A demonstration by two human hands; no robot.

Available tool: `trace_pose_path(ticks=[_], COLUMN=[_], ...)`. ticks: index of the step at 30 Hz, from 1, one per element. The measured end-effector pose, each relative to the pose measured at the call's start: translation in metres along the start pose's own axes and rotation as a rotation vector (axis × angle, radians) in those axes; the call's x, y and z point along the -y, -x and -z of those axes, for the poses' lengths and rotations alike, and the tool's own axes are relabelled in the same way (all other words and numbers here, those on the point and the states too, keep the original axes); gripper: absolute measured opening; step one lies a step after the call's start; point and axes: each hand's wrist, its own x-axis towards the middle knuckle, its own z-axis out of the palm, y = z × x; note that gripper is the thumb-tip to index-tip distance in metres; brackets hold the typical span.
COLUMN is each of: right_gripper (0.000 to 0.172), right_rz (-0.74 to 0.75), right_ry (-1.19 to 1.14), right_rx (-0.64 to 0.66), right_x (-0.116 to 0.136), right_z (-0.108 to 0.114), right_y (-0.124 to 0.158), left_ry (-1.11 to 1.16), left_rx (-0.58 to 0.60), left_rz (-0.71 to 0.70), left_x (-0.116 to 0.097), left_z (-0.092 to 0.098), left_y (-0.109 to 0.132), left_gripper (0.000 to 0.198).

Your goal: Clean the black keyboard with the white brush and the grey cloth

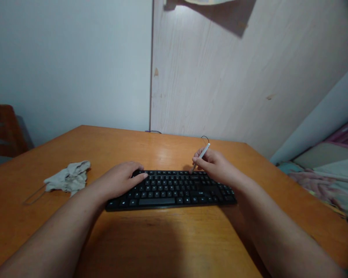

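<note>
Keyboard [168, 189], black with pale legends, lies flat on the wooden table [150, 239] in the head view, between the person's two forearms, its space bar along the near side. Left hand [123, 179] rests over the far left corner of the keyboard; the thumb is extended across the upper keys and set apart from the fingers, which lie at the corner. Whether they clamp the keyboard or merely rest on it cannot be told. Right hand [216, 164] is above the right part of the keyboard, fingers curled and pinching a slim tool [203, 151] with a white handle. The tool is tilted, its upper end leaning right and its lower end at the far rows of keys; contact of the tip with the keys cannot be confirmed. A thin dark cord [205, 137] shows just beyond the right hand.

A crumpled pale cloth [69, 177] with a looped cord [34, 196] lies on the table to the left of the keyboard, near the left forearm. Wooden chair [8, 127] noted at far left, bedding [316, 185] at far right. Wood-grained panel [203, 85] behind the table bears small worn patches.
</note>
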Motion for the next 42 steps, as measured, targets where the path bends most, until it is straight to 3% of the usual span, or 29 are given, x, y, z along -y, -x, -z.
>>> trace_pose_path(ticks=[5, 8, 12, 16, 23, 28, 33, 38, 42], right_gripper=[0.014, 0.017, 0.012, 0.012, 0.009, 0.013, 0.009, 0.013, 0.009], right_rz=[-0.018, -0.048, -0.037, -0.008, -0.040, -0.019, -0.024, -0.006, -0.020], right_ry=[-0.203, -0.205, -0.202, -0.082, 0.009, -0.026, -0.035, -0.087, -0.061], right_rx=[-0.048, -0.134, -0.154, -0.173, -0.092, -0.154, -0.088, -0.152, -0.095], right_x=[-0.006, -0.014, -0.016, -0.010, -0.007, -0.007, -0.006, -0.007, -0.010], right_z=[-0.005, -0.013, -0.021, -0.024, -0.022, -0.020, -0.022, -0.021, -0.020], right_y=[0.021, 0.036, 0.046, 0.048, 0.051, 0.050, 0.049, 0.049, 0.048], left_ry=[-0.014, -0.008, 0.020, 0.020, -0.028, -0.089, -0.105, -0.120, -0.122], left_rx=[0.016, 0.023, 0.017, 0.018, 0.036, 0.051, 0.108, 0.110, 0.095], left_rz=[0.008, 0.017, 0.045, 0.070, 0.086, 0.062, -0.008, -0.034, -0.039], left_x=[0.001, -0.001, -0.002, -0.002, -0.009, -0.026, -0.039, -0.041, -0.039], left_z=[0.000, 0.001, 0.002, 0.003, 0.005, 0.006, 0.003, 0.001, 0.000], left_y=[0.000, 0.001, 0.003, 0.005, 0.006, 0.009, 0.010, 0.012, 0.012], left_gripper=[0.051, 0.051, 0.050, 0.053, 0.057, 0.077, 0.096, 0.096, 0.088])
